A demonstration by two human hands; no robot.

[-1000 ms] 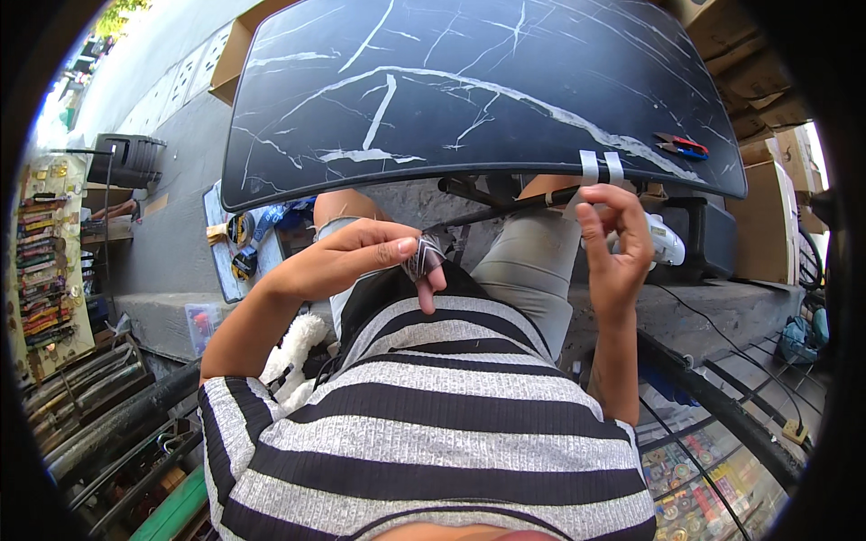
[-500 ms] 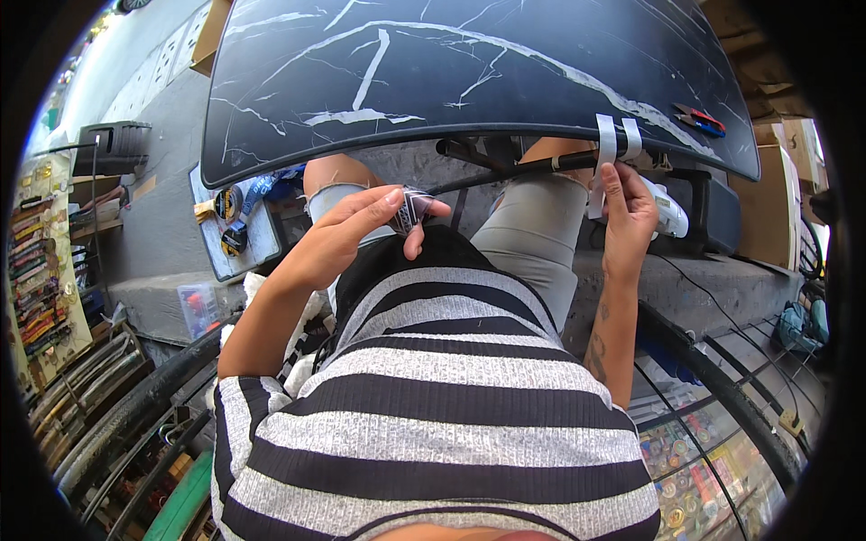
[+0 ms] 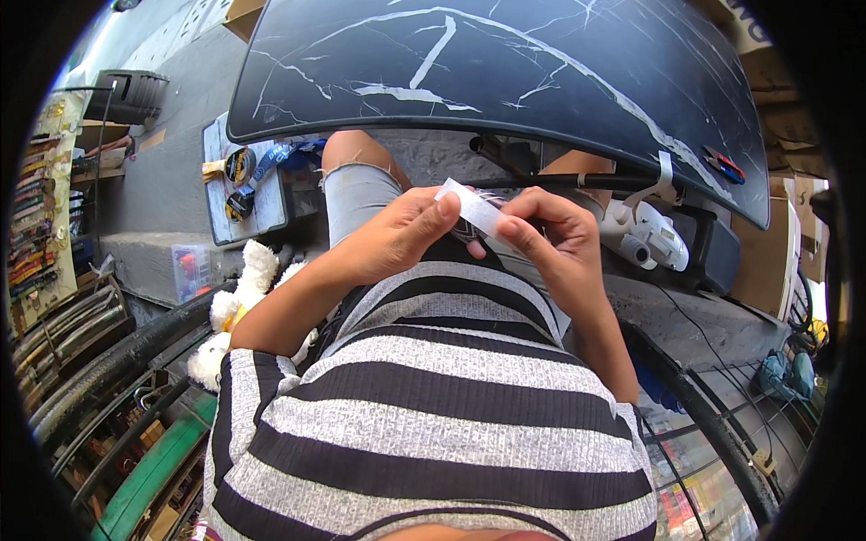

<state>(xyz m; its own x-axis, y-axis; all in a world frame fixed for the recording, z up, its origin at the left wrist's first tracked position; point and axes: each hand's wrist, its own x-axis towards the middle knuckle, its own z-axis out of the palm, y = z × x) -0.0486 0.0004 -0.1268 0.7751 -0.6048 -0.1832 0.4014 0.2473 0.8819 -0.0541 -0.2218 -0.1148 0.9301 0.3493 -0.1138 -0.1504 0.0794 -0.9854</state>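
Black marble-patterned tabletop (image 3: 361, 59), grey floor (image 3: 188, 167), low concrete ledge (image 3: 144, 269), bright daylight

Striped black-and-grey ribbed top (image 3: 433, 397), short sleeves (image 3: 245, 371); pale shorts (image 3: 361, 200), frayed hem (image 3: 363, 168).

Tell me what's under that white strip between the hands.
Part of a dark, white-patterned piece shows past the edge of the white strip, by the left hand. The strip and hand cover the rest, hiding its full shape.
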